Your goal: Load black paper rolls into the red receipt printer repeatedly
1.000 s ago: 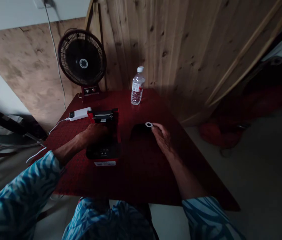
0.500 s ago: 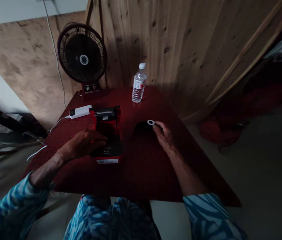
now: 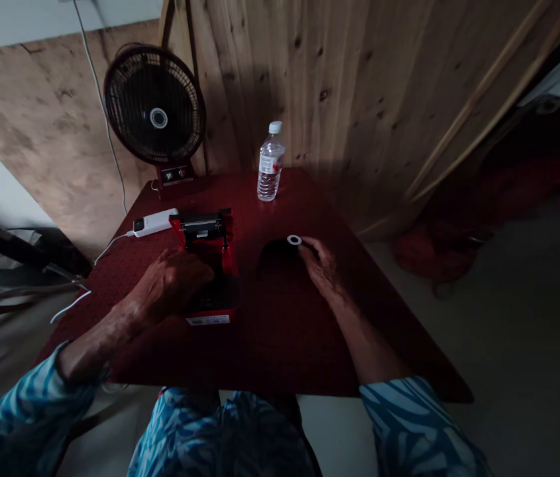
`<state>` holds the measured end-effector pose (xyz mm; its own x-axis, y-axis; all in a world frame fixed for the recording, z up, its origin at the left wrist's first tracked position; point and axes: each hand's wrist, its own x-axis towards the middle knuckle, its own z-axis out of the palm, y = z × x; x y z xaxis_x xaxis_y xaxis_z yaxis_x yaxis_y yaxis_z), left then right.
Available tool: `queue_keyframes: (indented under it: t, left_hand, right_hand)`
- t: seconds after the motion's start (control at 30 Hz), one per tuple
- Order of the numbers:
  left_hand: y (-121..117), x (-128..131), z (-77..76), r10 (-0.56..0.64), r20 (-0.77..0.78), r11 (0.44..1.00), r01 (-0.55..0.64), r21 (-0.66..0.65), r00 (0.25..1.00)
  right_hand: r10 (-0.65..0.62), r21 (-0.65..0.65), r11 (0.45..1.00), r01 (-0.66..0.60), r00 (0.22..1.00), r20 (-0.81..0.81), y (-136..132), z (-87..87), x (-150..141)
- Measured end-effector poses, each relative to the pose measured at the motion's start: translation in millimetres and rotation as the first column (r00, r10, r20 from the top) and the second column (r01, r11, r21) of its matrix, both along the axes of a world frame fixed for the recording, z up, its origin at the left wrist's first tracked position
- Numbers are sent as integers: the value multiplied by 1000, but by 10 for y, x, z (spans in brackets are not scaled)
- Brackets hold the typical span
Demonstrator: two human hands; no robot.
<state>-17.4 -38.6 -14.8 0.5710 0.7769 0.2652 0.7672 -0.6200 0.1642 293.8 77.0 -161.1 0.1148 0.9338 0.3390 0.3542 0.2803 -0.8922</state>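
A small red and black machine (image 3: 213, 311), which looks like a label printer with its lid raised, rests on the dark red table. My left hand (image 3: 177, 278) reaches over its left side, with fingers curled down into the opening. The fingertips are hidden, so what they grip, if anything, does not show. To the right of the machine, my right hand (image 3: 322, 262) pinches a small white ring (image 3: 294, 240) with a dark centre, like the end of a paper roll. A dark patch lies to the left of the ring, too dim to make out.
Behind the machine lies a white power bank or similar box (image 3: 154, 222) with a cable. A fan (image 3: 158, 118) stands at the back left of the table (image 3: 289, 344), and a water bottle (image 3: 270, 165) at the back middle. Wooden boards (image 3: 319, 93) rise behind.
My left hand has curled its fingers further down into the machine and now covers more of the panel. My right hand stays at the ring. The view has shifted slightly.
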Motion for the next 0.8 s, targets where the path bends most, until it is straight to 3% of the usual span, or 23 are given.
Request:
queue_keyframes:
  t: [0.1,0.23,0.37,0.5,0.57,0.63,0.73,0.8]
  left_hand:
    - [-211,47,49,-42,-66,990,50,128,997]
    - [-439,93,62,-44,-62,993,51,106,997]
    - [-535,56,-107,-57,-40,981,64,185,998]
    - [-614,-2,-347,-25,-29,956,32,292,999]
    - [-662,-17,-431,-6,-21,949,12,316,1000]
    - [-702,-25,-479,7,-10,949,-3,315,1000]
    - [-733,-26,-507,5,17,950,-10,311,1000]
    - [-738,-18,-522,-15,43,949,1,315,999]
  right_hand:
    - [-32,-36,999,30,998,-62,16,-7,2]
    - [-106,-98,992,84,964,-246,71,-39,22]
    - [-222,-54,975,216,915,-336,48,5,79]
    - [-272,98,942,320,902,-334,-87,201,-4]
    - [-175,168,959,230,941,-291,-156,351,-172]
    - [2,201,979,44,975,-221,-187,515,-416]
    - [255,187,955,-230,959,-125,-123,735,-826]
    - [333,146,936,-319,939,-83,-25,832,-1056]
